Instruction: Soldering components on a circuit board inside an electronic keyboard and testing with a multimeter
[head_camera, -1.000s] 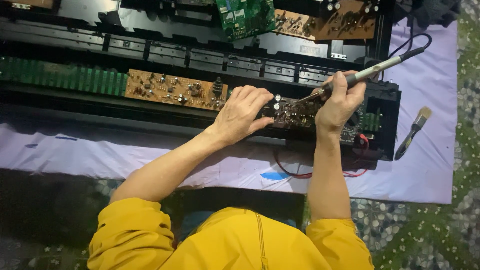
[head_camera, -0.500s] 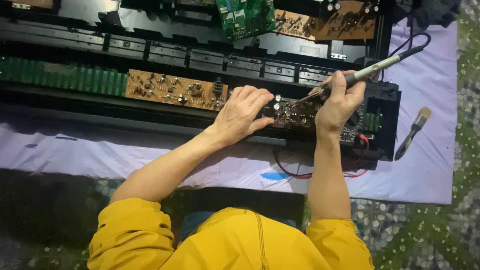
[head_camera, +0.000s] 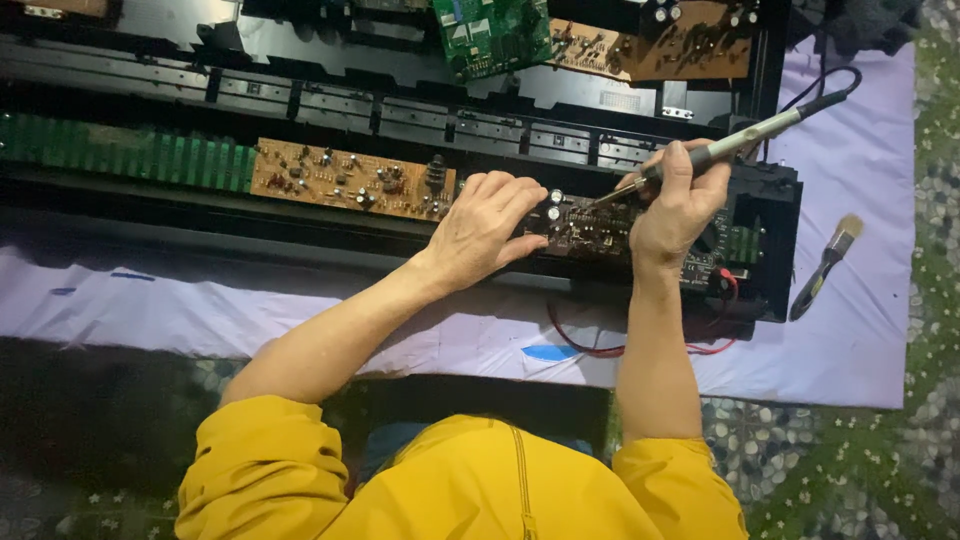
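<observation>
1. Two hands work over one dark circuit board (head_camera: 585, 228), which sits in the right end of a long black chassis (head_camera: 400, 110); much of the board is covered by the hands, so its full outline is not visible.
2. Right hand (head_camera: 680, 205) is curled closed around the grip of a soldering iron (head_camera: 735, 143), held like a pen, tip angled down-left to the board; whether the tip actually touches a joint is too small to tell.
3. Left hand (head_camera: 485, 225) rests on the board's left part, fingers loosely spread and bent, thumb along the near edge; it grips nothing that shows, and what lies under the palm is hidden.
4. Just left of that hand a brown circuit board (head_camera: 350, 180) lies in the same chassis, then a green strip (head_camera: 120, 165) running off toward the left edge.
5. Red wires (head_camera: 625, 348) loop out from under the chassis onto a pale lilac cloth (head_camera: 860, 200).
6. A paintbrush (head_camera: 825, 268) lies on the cloth to the right, well apart from the hands.
7. At the top, a green board (head_camera: 490, 35) and more brown boards (head_camera: 650, 45) are cut off by the frame.
8. Yellow sleeves (head_camera: 280, 470) fill the bottom.
</observation>
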